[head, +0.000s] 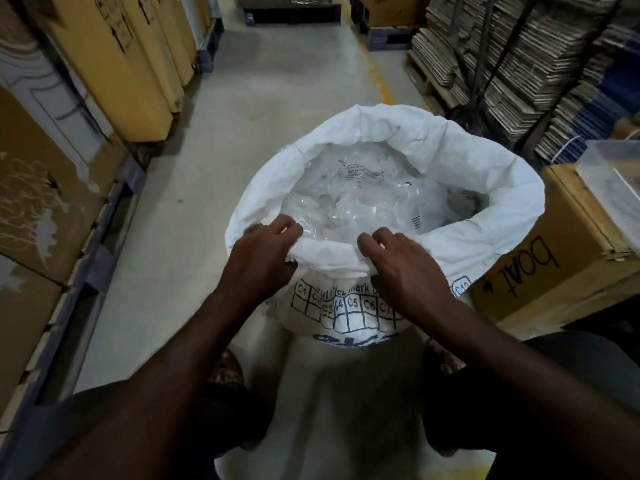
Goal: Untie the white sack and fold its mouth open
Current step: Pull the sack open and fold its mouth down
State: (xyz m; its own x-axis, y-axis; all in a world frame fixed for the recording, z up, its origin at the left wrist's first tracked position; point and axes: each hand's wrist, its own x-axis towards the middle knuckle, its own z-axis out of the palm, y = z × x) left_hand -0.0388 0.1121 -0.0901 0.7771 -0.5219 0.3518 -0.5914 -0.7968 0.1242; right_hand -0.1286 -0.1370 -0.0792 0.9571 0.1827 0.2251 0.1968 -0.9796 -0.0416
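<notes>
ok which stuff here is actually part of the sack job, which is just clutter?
Job: white sack, left hand and right hand gripping its near rolled rim.
Clutter: boat carton, flattened cardboard stacks, tall cartons, clear bin.

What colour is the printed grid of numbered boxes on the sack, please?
Dark blue on the white woven sack, clearest in the head view, near the grid.

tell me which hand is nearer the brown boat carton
Right. The right hand holds the sack's near rim on the side toward the boat carton; the left hand grips the rim farther from it.
</notes>
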